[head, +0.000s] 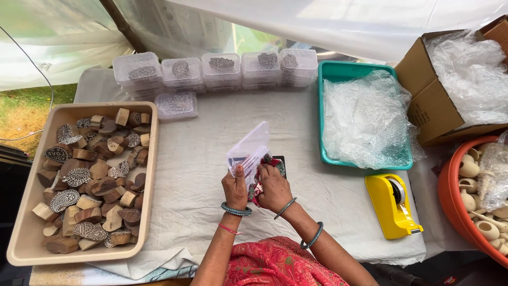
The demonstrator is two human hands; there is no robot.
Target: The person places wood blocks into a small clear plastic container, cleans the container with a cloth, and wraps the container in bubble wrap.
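Gripped between both hands — left hand (235,186) and right hand (274,186) — an open clear plastic box (248,147) sits with its lid up. Left of the grip lies a tray (26,238) of wooden stamps (90,182); right of it, a yellow tape dispenser (393,204).

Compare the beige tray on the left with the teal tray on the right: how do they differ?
The beige tray holds carved wooden stamp blocks; the teal tray holds crumpled bubble wrap. The beige tray is the larger and overhangs the table's left edge; the teal tray sits fully on the white cloth. Both are open, rectangular and untouched by the hands.
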